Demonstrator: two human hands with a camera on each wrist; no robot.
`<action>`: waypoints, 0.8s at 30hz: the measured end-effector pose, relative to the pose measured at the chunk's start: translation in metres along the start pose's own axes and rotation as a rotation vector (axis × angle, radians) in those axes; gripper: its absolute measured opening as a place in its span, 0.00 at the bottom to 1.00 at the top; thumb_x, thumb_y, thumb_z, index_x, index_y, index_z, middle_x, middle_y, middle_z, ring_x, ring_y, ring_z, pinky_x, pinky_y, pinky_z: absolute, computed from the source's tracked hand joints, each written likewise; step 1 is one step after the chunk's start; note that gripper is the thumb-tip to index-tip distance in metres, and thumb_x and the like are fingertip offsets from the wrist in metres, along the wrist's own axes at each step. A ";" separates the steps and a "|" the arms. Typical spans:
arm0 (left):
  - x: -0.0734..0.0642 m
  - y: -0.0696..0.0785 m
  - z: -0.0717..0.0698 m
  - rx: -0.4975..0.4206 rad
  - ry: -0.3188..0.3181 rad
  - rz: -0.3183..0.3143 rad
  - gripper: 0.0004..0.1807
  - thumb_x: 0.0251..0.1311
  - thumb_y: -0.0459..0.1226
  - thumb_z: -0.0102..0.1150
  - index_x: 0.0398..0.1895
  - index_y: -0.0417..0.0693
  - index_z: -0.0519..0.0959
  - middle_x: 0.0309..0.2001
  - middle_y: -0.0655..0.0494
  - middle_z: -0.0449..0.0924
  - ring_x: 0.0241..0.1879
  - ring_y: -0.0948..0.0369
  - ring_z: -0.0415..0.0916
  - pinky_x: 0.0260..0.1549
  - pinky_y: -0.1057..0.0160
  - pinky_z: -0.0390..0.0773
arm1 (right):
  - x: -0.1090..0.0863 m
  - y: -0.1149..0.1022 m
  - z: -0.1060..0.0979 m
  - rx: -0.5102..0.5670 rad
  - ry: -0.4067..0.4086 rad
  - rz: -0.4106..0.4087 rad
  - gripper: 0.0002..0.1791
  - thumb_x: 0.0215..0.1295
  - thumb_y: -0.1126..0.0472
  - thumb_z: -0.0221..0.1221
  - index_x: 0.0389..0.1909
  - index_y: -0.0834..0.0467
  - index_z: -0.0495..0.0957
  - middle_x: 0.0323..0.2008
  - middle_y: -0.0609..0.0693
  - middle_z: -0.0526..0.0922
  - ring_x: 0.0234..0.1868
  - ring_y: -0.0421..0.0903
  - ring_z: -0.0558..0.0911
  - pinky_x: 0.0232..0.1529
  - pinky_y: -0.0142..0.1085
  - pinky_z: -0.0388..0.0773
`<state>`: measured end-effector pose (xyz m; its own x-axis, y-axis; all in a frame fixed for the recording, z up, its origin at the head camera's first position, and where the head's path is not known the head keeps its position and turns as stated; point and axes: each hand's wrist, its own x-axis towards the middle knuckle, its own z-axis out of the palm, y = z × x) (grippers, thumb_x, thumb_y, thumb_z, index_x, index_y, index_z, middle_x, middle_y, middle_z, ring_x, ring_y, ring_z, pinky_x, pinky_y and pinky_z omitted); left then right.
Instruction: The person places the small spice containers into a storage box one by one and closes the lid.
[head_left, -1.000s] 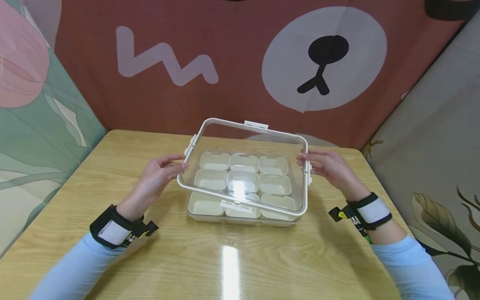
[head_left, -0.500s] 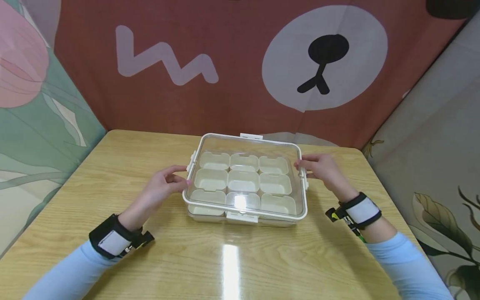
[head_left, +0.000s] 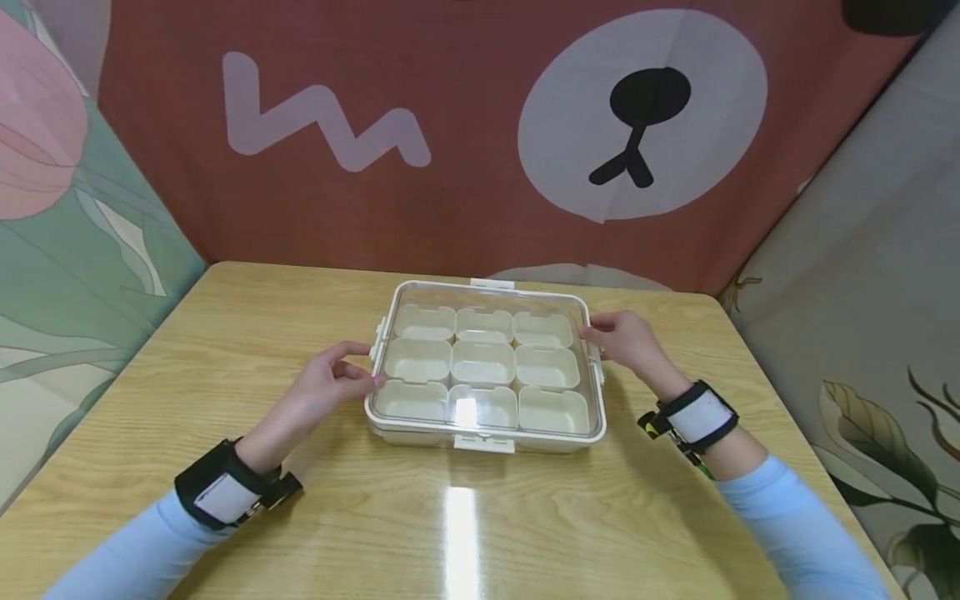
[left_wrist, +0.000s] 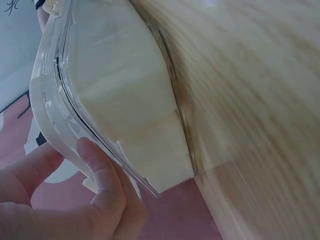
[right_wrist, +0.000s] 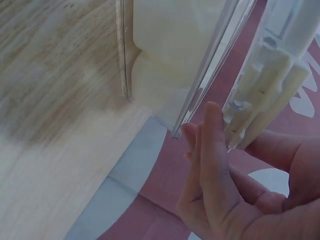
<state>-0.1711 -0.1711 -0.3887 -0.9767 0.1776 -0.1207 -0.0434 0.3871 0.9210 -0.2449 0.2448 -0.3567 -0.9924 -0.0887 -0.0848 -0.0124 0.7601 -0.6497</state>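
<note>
A clear lid with a white frame (head_left: 431,427) lies over a clear box (head_left: 420,437). Inside the box sit several cream cups (head_left: 482,363) in rows. My left hand (head_left: 330,379) pinches the lid's left edge; in the left wrist view the lid is close against the box rim there. On the opposite side my right hand (head_left: 630,342) holds the lid's right edge. Fingers (right_wrist: 212,145) reach under the lid beside a cream latch (right_wrist: 265,95), where a gap separates lid and box. A front latch (head_left: 483,444) sticks outward.
The box stands on a wooden table (head_left: 300,517), with a bright light reflection in front of it. A brown bear-print cloth (head_left: 337,217) hangs behind the table. Patterned cloths flank both sides. Each wrist wears a black strap (head_left: 225,487) with a small camera.
Both hands have lowered the lid from a raised, tilted position onto the box and turned it more in line with the box. The right hand has shifted left.
</note>
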 end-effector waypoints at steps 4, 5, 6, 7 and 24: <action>-0.001 0.000 0.000 0.034 0.012 -0.017 0.35 0.55 0.45 0.66 0.63 0.41 0.65 0.38 0.46 0.77 0.39 0.54 0.77 0.43 0.58 0.74 | 0.002 -0.002 0.001 -0.016 -0.001 -0.012 0.23 0.68 0.58 0.54 0.57 0.70 0.73 0.50 0.69 0.79 0.34 0.47 0.85 0.36 0.40 0.83; -0.002 0.000 0.000 0.040 0.013 -0.019 0.35 0.55 0.45 0.66 0.63 0.41 0.65 0.38 0.46 0.77 0.39 0.53 0.77 0.43 0.58 0.74 | 0.003 -0.002 0.002 -0.018 -0.002 -0.011 0.23 0.68 0.58 0.54 0.57 0.70 0.73 0.50 0.69 0.79 0.33 0.47 0.85 0.36 0.40 0.83; -0.002 -0.001 0.001 0.044 0.015 -0.018 0.35 0.55 0.45 0.65 0.63 0.40 0.65 0.38 0.45 0.77 0.39 0.54 0.77 0.43 0.58 0.74 | 0.003 -0.003 0.003 -0.024 -0.005 -0.013 0.23 0.68 0.58 0.53 0.56 0.71 0.73 0.50 0.69 0.79 0.33 0.47 0.85 0.36 0.40 0.83; -0.002 -0.001 0.001 0.044 0.017 -0.019 0.35 0.55 0.45 0.66 0.62 0.40 0.65 0.38 0.45 0.77 0.38 0.54 0.77 0.42 0.57 0.74 | 0.003 -0.003 0.004 -0.033 -0.004 -0.015 0.23 0.68 0.58 0.54 0.56 0.71 0.73 0.50 0.69 0.79 0.32 0.47 0.85 0.36 0.40 0.83; -0.002 -0.002 0.005 0.061 0.036 0.020 0.31 0.56 0.40 0.65 0.60 0.35 0.66 0.37 0.46 0.80 0.33 0.61 0.76 0.36 0.62 0.75 | 0.009 -0.004 0.007 -0.083 -0.005 0.010 0.23 0.68 0.56 0.54 0.56 0.69 0.74 0.49 0.67 0.80 0.35 0.49 0.86 0.35 0.38 0.82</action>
<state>-0.1678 -0.1679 -0.3923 -0.9842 0.1535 -0.0880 -0.0120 0.4385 0.8987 -0.2526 0.2364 -0.3603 -0.9919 -0.0845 -0.0951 -0.0131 0.8115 -0.5843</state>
